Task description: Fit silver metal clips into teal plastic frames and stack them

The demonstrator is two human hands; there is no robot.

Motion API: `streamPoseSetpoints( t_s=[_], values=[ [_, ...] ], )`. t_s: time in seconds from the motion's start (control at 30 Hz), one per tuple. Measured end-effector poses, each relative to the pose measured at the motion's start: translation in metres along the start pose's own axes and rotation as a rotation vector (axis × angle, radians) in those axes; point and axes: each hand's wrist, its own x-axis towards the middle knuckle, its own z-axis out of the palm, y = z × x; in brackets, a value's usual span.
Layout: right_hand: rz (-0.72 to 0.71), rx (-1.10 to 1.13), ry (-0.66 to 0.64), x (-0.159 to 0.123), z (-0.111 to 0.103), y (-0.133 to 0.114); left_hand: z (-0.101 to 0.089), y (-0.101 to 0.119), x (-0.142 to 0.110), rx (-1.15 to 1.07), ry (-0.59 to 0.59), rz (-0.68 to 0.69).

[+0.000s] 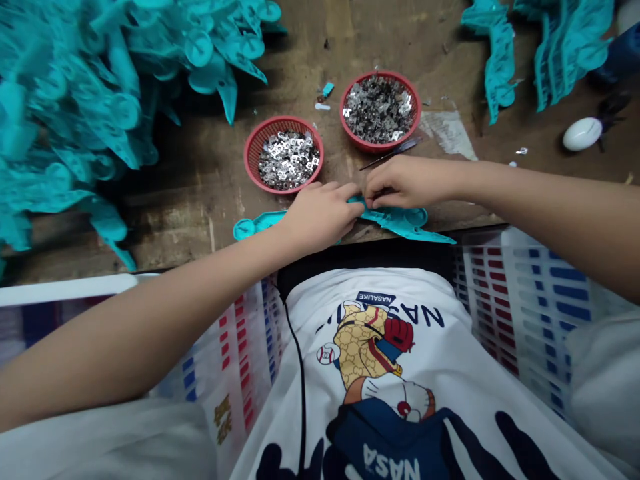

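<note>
A flat teal plastic part (407, 223) lies along the near edge of the wooden table (200, 180). My left hand (320, 215) rests on it with fingers curled, pressing it down. My right hand (400, 181) is closed in a pinch on the same part near its middle, fingertips almost touching the left hand. Whether a small metal piece is in the pinch cannot be made out. Just beyond the hands stand two red baskets, the left basket (253, 143) and the right basket (410, 130), each holding several small silvery metal pieces.
A large heap of teal plastic parts (75, 107) fills the left of the table, and more teal parts (545, 47) lie at the back right. A thin dark tool (390, 153) lies by the right basket. A white oval object (581, 133) sits far right. Striped woven bags (525, 307) flank my lap.
</note>
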Motion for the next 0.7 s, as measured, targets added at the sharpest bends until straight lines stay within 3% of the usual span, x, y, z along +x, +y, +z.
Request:
streamPoseSetpoints(
  t_s=[0.23, 0.7],
  values=[
    [0.105, 0.026, 0.041, 0.000, 0.004, -0.009, 0.013, -0.001, 0.000, -0.018, 0.094, 0.007],
    [0.098, 0.085, 0.028, 0.000, 0.002, 0.005, 0.011, -0.003, 0.001, -0.016, 0.076, 0.007]
  ],
)
